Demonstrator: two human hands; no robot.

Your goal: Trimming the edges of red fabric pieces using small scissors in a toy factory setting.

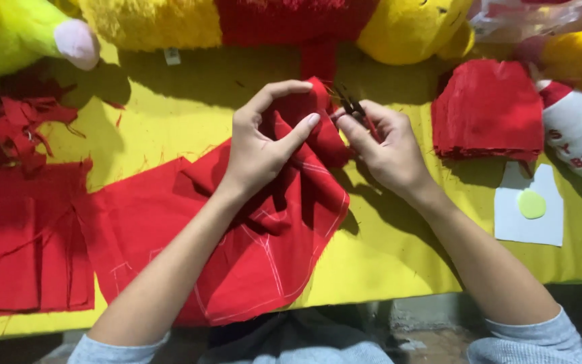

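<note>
Your left hand [257, 145] pinches a raised fold of the red fabric [250, 229] between thumb and forefinger, fingers closed on the cloth near the middle of the desk [385, 249]. Your right hand [382, 145] sits just beside it, fingers closed around a small pair of dark thread snips [350, 106], whose tips point up and away from you, right at the top edge of the pinched fold. The two hands are close together, almost touching across the fold. The red fabric spreads from that fold down toward you and to your left, lying flat on the yellow-covered desk, with pale chalk lines marked across its lower part. To your far left more flat red cloth pieces [28, 243] lie on the desk, and above them sits a heap of red scraps [21, 121]. To the right of your right hand, well apart from it, is a neat stack of cut red pieces [488, 111]. Below that stack lies a white paper pattern [528, 219] with a small green disc [531, 203] resting on it. Along the far edge of the desk lie plush toys: a yellow and red one [291, 20], a green one [15, 34] at the left corner, and a white and red plush part [577, 135] at the right.
</note>
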